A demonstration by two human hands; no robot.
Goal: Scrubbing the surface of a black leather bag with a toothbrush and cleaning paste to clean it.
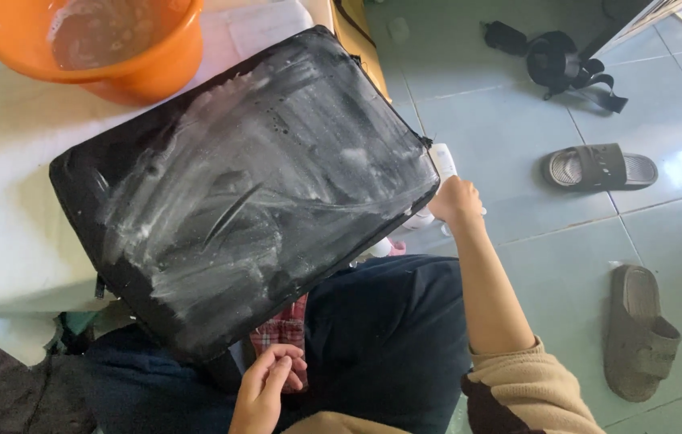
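A flat black bag (252, 185) smeared with white soap foam lies tilted across the white table (3, 201) and my lap. My right hand (455, 201) is at the bag's right corner, closed around a white object (442, 158) that sticks out above the hand; what it is I cannot tell. My left hand (264, 390) hovers just below the bag's lower edge with its fingers loosely curled and nothing in them, next to a red checked cloth (281, 331). I sit with dark trousers (381, 337) under the bag.
An orange basin (144, 68) of soapy water stands on the table at the back left. On the pale tiled floor to the right lie two sandals (598, 167) (638, 333) and a black strapped item (566, 64).
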